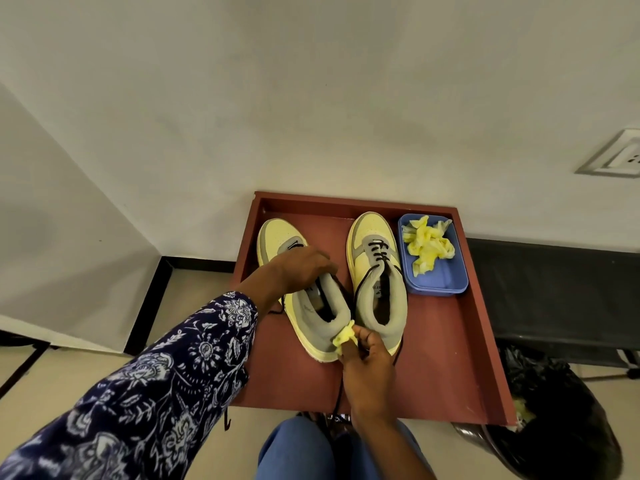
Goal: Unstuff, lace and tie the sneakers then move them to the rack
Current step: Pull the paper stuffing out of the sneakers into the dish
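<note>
Two yellow-and-grey sneakers stand side by side on a red-brown tray-like table (460,341), toes pointing away from me. My left hand (301,268) grips the tongue area of the left sneaker (311,327), covering its laces. My right hand (367,368) pinches a small wad of yellow stuffing (344,336) at that sneaker's heel collar. The right sneaker (375,271) has dark laces (379,251) threaded loosely through its lower eyelets, with loose ends trailing toward me over the table.
A blue plastic tray (446,282) at the table's far right holds crumpled yellow stuffing (427,244). A bin lined with a black bag (561,427) stands at the lower right. White walls rise behind, with a socket (620,157) at right. My blue-trousered knees (294,452) are below.
</note>
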### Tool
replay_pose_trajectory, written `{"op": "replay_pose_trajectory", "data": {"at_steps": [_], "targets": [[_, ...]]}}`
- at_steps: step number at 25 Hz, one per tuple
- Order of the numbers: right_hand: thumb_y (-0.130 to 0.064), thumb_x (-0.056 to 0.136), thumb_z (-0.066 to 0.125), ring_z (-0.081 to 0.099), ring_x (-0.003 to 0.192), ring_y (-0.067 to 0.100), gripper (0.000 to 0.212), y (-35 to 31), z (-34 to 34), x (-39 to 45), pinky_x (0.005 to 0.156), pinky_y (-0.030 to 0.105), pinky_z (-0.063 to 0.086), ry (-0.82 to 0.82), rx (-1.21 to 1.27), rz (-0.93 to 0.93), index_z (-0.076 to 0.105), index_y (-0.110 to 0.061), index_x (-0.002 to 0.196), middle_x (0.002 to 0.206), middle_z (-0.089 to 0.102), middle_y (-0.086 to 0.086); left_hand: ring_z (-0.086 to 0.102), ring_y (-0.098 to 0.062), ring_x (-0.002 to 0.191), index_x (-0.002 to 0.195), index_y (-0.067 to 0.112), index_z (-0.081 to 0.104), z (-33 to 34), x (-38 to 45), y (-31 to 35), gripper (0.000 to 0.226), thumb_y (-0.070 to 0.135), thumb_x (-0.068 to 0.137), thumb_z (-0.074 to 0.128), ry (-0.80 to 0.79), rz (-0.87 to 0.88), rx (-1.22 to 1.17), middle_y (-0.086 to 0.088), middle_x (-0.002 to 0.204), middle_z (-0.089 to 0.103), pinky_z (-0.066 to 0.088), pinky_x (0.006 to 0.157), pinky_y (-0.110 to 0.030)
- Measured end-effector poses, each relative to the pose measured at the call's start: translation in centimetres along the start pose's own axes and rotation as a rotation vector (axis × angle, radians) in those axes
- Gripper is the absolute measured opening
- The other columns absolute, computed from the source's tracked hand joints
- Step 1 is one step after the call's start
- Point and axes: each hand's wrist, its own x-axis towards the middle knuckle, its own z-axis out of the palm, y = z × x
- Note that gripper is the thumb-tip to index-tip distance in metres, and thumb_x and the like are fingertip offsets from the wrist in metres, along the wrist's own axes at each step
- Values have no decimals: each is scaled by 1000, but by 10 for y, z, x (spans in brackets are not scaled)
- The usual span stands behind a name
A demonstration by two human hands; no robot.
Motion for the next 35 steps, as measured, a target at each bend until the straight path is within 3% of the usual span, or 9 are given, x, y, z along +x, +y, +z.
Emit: {"op": "replay_pose_trajectory", "data": {"at_steps": [5,8,11,15,20,23,25,30,35], "targets": [[-5,85,61,62,97,16,26,11,6,2,91,34,52,-31,-66,5,63,-14,109,105,68,2,54,-28,107,120,6,56,20,0,-8,33,6,86,54,87,-75,-46,-14,113,60,45,90,-40],[-5,86,60,62,98,18,27,13,6,2,93,36,51,-17,-79,15,62,-13,111,106,68,3,54,-29,107,120,2,55,27,-11,-3,35,3,84,56,305,-162,-218,-15,117,57,42,89,-33],[-7,86,60,62,99,19,25,18,4,2,93,39,50,50,-103,30,64,-15,109,106,68,2,57,-24,97,108,2,61,31,-37,10,24,15,88,57,526,-172,-375,-13,108,61,40,79,-23],[-6,85,59,61,103,23,28,21,8,-1,96,44,48,121,-136,14,63,-16,112,110,67,3,62,-16,89,101,11,68,55,-70,28,43,47,84,52,352,-34,-421,-4,98,67,47,75,-23],[-5,86,58,53,117,22,41,11,21,2,102,32,42,84,-177,-48,55,-10,127,126,58,5,66,-21,87,99,9,71,63,-70,30,39,37,84,49,343,-45,-449,-8,95,71,54,75,-34],[-6,87,59,55,113,23,37,9,25,0,92,25,42,136,-152,-47,58,-7,123,123,58,9,63,-25,88,102,7,70,58,-68,32,46,43,81,51,285,-53,-440,-11,94,69,46,77,-30],[-8,87,60,56,104,22,30,11,28,-5,81,20,38,169,-171,-43,62,-4,116,115,59,10,61,-25,93,105,6,69,53,-66,35,37,34,85,57,259,-74,-423,-12,98,68,36,78,-21],[-7,84,63,61,100,21,22,9,26,6,89,32,50,235,-37,-11,65,-7,106,109,65,9,60,-23,100,108,7,68,43,-55,30,24,17,89,59,146,-140,-494,-10,107,68,30,72,-13],[-5,85,62,59,97,21,19,7,30,-1,80,24,45,278,-83,-124,63,-3,103,106,64,10,61,-21,103,107,7,69,39,-50,27,24,18,89,59,79,-151,-521,-9,111,69,33,76,-14]]}}
